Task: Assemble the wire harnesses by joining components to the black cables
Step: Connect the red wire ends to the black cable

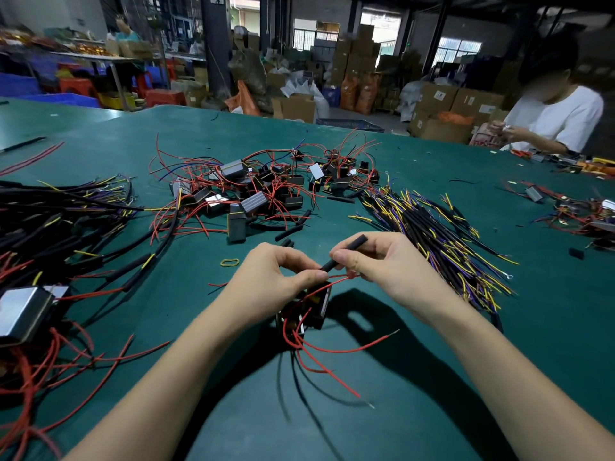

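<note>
While left hand [283, 274] pinches red wire [336, 280] above module [306, 311], right hand [376, 257] grips black sleeve [346, 252]; sleeve axis runs 2-to-8 o'clock, lower mouth just beside wire end.

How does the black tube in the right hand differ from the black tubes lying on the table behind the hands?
The held black tube is lifted and slanted, pinched by the right hand, with a red wire at its lower end. The loose black tubes lie flat on the table, untouched. All are short and black.
</note>
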### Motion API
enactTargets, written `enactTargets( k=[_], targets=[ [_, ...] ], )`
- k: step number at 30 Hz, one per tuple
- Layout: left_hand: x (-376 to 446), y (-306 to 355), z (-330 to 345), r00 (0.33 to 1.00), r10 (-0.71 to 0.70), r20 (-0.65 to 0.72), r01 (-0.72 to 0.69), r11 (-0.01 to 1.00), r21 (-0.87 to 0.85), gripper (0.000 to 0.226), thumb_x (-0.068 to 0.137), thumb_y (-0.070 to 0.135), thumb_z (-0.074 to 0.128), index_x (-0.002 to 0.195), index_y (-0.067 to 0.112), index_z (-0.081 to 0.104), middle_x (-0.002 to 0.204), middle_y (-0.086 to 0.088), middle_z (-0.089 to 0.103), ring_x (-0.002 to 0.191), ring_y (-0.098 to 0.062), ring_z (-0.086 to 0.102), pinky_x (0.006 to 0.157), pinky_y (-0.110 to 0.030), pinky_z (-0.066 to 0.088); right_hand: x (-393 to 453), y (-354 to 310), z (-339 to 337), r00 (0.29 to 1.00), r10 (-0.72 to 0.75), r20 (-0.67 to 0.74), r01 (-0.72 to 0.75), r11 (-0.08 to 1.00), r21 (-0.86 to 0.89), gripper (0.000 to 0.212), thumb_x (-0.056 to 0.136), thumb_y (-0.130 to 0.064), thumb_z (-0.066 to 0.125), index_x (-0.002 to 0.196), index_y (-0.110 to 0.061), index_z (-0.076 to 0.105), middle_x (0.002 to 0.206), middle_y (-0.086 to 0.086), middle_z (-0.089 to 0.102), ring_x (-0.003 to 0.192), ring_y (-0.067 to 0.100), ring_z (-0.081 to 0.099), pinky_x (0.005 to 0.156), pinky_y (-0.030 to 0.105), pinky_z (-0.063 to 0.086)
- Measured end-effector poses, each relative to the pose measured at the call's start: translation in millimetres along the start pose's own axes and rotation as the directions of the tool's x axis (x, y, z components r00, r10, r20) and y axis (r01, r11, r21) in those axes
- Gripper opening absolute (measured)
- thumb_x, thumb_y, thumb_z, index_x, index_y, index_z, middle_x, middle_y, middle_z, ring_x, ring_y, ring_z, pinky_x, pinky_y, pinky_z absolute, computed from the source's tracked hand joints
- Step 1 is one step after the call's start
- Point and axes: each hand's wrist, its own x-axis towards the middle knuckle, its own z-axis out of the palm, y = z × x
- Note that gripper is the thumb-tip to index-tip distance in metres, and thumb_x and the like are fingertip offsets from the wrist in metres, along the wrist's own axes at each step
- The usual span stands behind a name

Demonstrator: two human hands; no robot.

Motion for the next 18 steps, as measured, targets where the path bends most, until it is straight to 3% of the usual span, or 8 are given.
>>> enactTargets(
  k=[2,6,9,12,15,18],
  targets=[
    [0,-1,3,0.999,0.0,-0.05,0.0,1.0,0.0,0.003,0.077,0.025,0.077,0.075,0.022,0.076,0.058,0.013,0.068,0.05,0.006,0.056,0.056,-0.015,0.043,0,0,-1,1.0,0.009,-0.004,-0.009,1.0,-0.002,0.005,0.086,-0.005,0.066,0.083,-0.006,0.07,0.064,-0.008,0.067,0.056,-0.001,0.055,0.058,0.008,0.042],
    [1,0,6,0.999,0.02,-0.027,-0.021,0.999,-0.05,0.014,0.076,0.02,0.079,0.089,0.018,0.076,0.079,0.003,0.075,0.073,-0.008,0.069,0.077,-0.03,0.056,0,1,0,0.999,0.023,-0.038,-0.024,0.999,-0.028,0.007,0.084,-0.007,0.069,0.079,-0.011,0.073,0.067,-0.005,0.07,0.057,-0.001,0.055,0.061,0.011,0.044],
    [-2,1,9,0.999,0.015,0.035,-0.01,0.989,-0.15,0.01,0.077,0.026,0.077,0.085,0.019,0.075,0.076,0.0,0.074,0.066,-0.014,0.066,0.068,-0.032,0.055,0,5,4,0.997,0.021,-0.078,-0.027,0.997,-0.077,0.005,0.082,-0.009,0.071,0.079,-0.01,0.074,0.065,-0.006,0.069,0.058,-0.003,0.056,0.061,0.01,0.042],
    [0,-2,12,0.999,0.015,-0.031,-0.018,0.995,-0.096,0.009,0.079,0.026,0.076,0.08,0.017,0.074,0.074,-0.001,0.074,0.073,-0.02,0.069,0.076,-0.039,0.057,-1,6,7,0.997,0.039,-0.059,-0.044,0.995,-0.089,0.005,0.082,-0.009,0.071,0.084,-0.01,0.075,0.069,-0.005,0.07,0.058,-0.004,0.056,0.063,0.011,0.043],
    [1,-3,13,0.999,0.033,-0.04,-0.034,0.999,-0.023,0.006,0.078,0.021,0.076,0.075,0.017,0.072,0.072,0.002,0.073,0.072,-0.012,0.069,0.076,-0.031,0.055,-1,2,1,0.997,0.077,-0.011,-0.077,0.997,-0.03,0.016,0.082,-0.008,0.071,0.096,-0.014,0.072,0.078,0.002,0.069,0.059,0.003,0.057,0.061,0.013,0.044],
    [0,-3,13,0.999,0.035,-0.032,-0.034,0.999,0.029,0.009,0.078,0.021,0.076,0.072,0.018,0.071,0.07,0.005,0.072,0.069,-0.008,0.067,0.07,-0.021,0.051,0,-2,-10,0.998,0.063,-0.02,-0.063,0.998,0.001,0.014,0.084,-0.008,0.069,0.096,-0.016,0.069,0.085,0.008,0.074,0.061,0.006,0.059,0.057,0.015,0.043]
  ],
)
